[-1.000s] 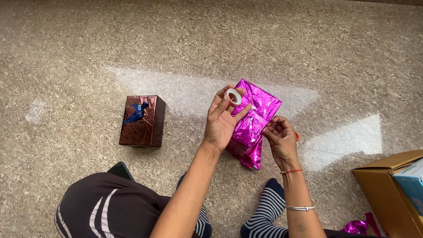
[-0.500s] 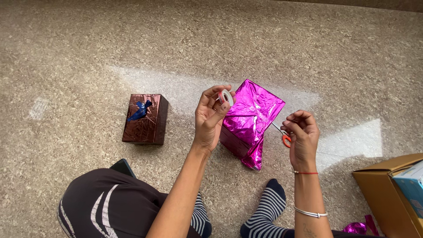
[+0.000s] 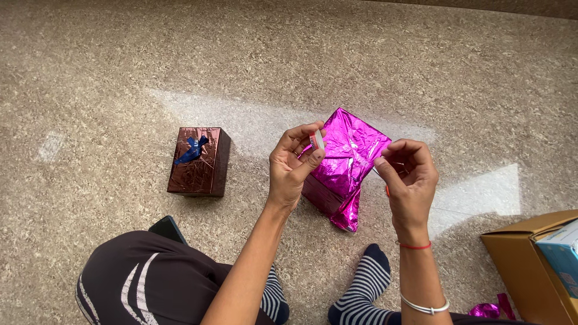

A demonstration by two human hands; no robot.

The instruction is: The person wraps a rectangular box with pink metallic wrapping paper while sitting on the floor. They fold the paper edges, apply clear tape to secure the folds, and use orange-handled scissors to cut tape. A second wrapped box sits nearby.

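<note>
Tape roll pinched above magenta parcel

Tape strand between the hands is too thin to see. Left hand (image 3: 294, 165) closes on a small tape roll (image 3: 316, 140); right hand (image 3: 409, 177) pinches shut — contents unclear. Magenta foil parcel (image 3: 346, 162) sits on the floor (image 3: 120, 72), brown foil box (image 3: 198, 161) well left, cardboard box (image 3: 530, 265) cut off.

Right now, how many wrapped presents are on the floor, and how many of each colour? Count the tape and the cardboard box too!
Pink wrapped present: 1
Brown wrapped present with a blue bow: 1
Tape roll, held in the left hand: 1
Cardboard box: 1
Total: 4
</note>
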